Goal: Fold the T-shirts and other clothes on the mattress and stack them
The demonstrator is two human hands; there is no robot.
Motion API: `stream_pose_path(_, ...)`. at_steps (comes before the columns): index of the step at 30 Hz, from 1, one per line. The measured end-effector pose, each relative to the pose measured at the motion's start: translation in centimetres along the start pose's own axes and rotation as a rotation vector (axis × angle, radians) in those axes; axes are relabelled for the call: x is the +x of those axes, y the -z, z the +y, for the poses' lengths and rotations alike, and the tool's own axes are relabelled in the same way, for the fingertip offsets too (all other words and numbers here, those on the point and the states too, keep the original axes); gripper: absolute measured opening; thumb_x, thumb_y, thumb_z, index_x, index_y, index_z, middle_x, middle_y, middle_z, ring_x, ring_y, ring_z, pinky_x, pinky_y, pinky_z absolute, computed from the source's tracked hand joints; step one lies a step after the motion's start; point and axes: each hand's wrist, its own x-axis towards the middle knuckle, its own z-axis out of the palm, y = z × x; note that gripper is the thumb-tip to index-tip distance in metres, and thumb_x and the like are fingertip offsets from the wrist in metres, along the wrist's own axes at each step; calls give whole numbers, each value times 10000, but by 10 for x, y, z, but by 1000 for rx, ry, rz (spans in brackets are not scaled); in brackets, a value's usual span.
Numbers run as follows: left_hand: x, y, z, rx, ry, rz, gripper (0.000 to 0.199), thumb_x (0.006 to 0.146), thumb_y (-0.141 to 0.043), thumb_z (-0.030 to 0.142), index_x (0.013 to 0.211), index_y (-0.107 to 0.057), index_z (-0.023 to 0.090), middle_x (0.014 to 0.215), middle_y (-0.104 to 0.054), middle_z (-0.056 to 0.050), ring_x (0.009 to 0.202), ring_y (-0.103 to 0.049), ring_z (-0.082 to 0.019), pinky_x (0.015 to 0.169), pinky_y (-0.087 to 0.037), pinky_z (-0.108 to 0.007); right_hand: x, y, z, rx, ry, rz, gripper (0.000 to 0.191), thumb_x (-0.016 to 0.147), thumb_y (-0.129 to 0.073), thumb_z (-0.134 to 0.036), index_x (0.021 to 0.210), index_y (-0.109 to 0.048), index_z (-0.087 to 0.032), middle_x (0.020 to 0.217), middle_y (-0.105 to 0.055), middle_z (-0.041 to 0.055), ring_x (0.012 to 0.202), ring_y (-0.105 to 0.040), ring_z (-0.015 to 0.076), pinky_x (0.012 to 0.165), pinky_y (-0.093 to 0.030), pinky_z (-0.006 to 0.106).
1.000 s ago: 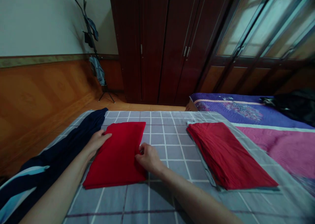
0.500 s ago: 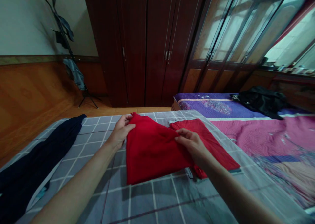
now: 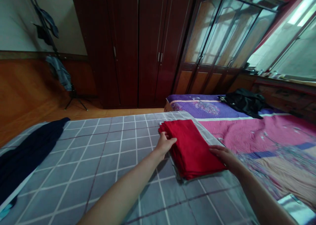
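A folded red cloth [image 3: 195, 147] lies on top of a stack of folded cloth on the grey checked bedding [image 3: 103, 165]. My left hand [image 3: 165, 145] is at the stack's left edge, its fingers closed on the red cloth with the thumb on top. At the right edge, my right hand [image 3: 223, 155] rests on the cloth with its fingers stretched out. A greyish layer shows beneath the red at the lower edge.
Dark blue clothing [image 3: 29, 152] lies at the left. Beyond the bedding's right side is a bed with a purple and pink cover [image 3: 242, 132], bearing a black garment [image 3: 244, 103]. Dark wardrobes [image 3: 128, 53] and a coat stand [image 3: 71, 92] stand behind.
Both hands have moved the raised red cloth right and down onto the stack. My right hand has let go of its pinch. The view has shifted to the right.
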Motion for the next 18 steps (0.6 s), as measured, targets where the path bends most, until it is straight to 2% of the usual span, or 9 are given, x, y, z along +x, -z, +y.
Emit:
stream_pose_path(2,-5,2,-16,51,12,8,439,695,-677,158,1060,-433,166,901,-546,-38,800,-566,-149,720,-454,-266,5,-2,15,8,-42,0,237,599,-680,-285,812,-689,-182,733,-724,69,619,-675,205,500,-511,260)
stream_pose_path(4,-9,4,-20,91,14,-6,531,689,-707,204,1129,-411,169,859,-534,-15,773,-558,-148,712,-447,-268,10,-2,20,5,-72,12,215,603,-671,-284,792,-691,-183,678,-715,65,570,-660,198,472,-494,257)
stream_pose_path(7,-16,0,-12,123,17,-42,626,666,-713,190,1194,-379,152,780,-519,13,694,-555,-140,670,-441,-261,16,3,15,-5,-75,14,188,580,-672,-272,744,-692,-182,636,-705,74,539,-650,214,461,-495,280)
stream_pose_path(10,-25,-10,-1,106,32,-102,631,678,-615,102,1240,-330,141,733,-517,36,560,-555,-113,576,-439,-236,22,10,7,16,-28,17,208,590,-654,-294,768,-704,-201,773,-730,96,672,-685,251,565,-543,320)
stream_pose_path(12,-31,-17,2,101,46,-155,633,693,-562,101,1265,-296,149,742,-531,33,499,-555,-107,523,-435,-229,27,14,4,12,3,28,215,612,-642,-316,786,-713,-212,833,-733,100,735,-691,262,628,-555,335)
stream_pose_path(14,-35,-19,0,204,17,-159,618,703,-585,163,1258,-314,154,781,-558,5,559,-590,-137,547,-450,-246,33,15,6,-17,4,33,188,609,-651,-310,755,-717,-210,785,-732,98,701,-687,266,619,-556,344)
stream_pose_path(16,-38,-18,-6,400,-62,-112,626,690,-639,243,1241,-357,151,846,-592,-47,719,-624,-203,649,-471,-293,38,14,11,-45,-16,28,139,578,-669,-270,689,-710,-198,713,-724,96,649,-678,264,589,-551,341)
stream_pose_path(18,-38,-15,-13,565,-138,-59,650,678,-656,262,1253,-373,151,939,-617,-103,881,-619,-267,766,-461,-345,42,12,16,-46,-31,12,119,564,-669,-247,663,-703,-192,725,-725,104,666,-680,266,602,-551,339)
